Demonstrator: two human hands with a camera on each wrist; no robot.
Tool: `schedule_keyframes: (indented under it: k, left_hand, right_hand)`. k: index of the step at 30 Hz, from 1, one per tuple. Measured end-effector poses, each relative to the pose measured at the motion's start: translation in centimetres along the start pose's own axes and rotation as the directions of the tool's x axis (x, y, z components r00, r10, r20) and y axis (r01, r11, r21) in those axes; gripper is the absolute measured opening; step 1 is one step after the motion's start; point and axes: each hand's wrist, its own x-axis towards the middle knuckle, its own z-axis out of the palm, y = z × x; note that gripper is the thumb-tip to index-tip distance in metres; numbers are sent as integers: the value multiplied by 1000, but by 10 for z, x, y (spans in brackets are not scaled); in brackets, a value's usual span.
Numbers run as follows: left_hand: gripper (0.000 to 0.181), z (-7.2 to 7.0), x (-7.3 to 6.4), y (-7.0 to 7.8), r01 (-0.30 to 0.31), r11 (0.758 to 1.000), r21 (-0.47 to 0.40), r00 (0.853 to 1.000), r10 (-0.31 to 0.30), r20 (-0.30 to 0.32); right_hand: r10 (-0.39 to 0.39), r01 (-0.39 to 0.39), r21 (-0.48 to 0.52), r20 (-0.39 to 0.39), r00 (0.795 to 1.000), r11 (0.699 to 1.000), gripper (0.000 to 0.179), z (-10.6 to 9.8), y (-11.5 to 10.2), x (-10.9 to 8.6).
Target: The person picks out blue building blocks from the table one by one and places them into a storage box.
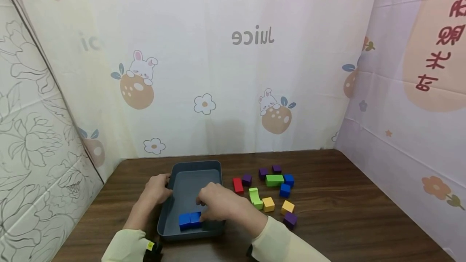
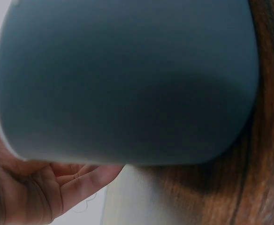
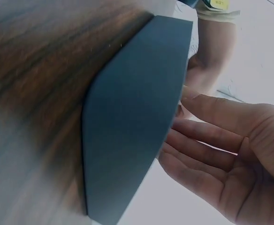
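On the left of the table stands a shallow dark blue-grey tray [image 1: 196, 235]. My left hand [image 1: 156, 191] grips its left rim, and the left wrist view shows fingers bent over the edge of the wall. Two blue cubes [image 1: 185, 221] lie side by side at the tray's near end. Over that end hovers my right hand [image 1: 220, 203], thumb and fingers apart, its lower fingertip right at the right-hand cube. In the right wrist view the tray's wall hides the fingertips, and the thumb [image 3: 216, 110] stands apart from the fingers.
Right of the tray lie loose blocks: a red block [image 1: 238, 185], a green block [image 1: 274, 180], a curved lime block [image 1: 255, 199], two yellow cubes [image 1: 268, 204], two blue cubes [image 1: 285, 190] and several purple cubes [image 1: 290, 220]. A printed curtain [image 1: 225, 72] hangs behind the table.
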Motion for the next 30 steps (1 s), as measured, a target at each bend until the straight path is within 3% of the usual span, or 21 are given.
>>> schedule_keyframes:
  k: [18,30]
  left_hand:
    - [61,-1,-2,2,32,999,-10,999,-32,15]
    - [59,-1,-1,2,22,1000,7,1000,-23,16]
  right_hand:
    - [53,-53,1,-73,996,999,33,-14,29,-30]
    - [79,-72,73,-108,991,995,27,-23,53,-49]
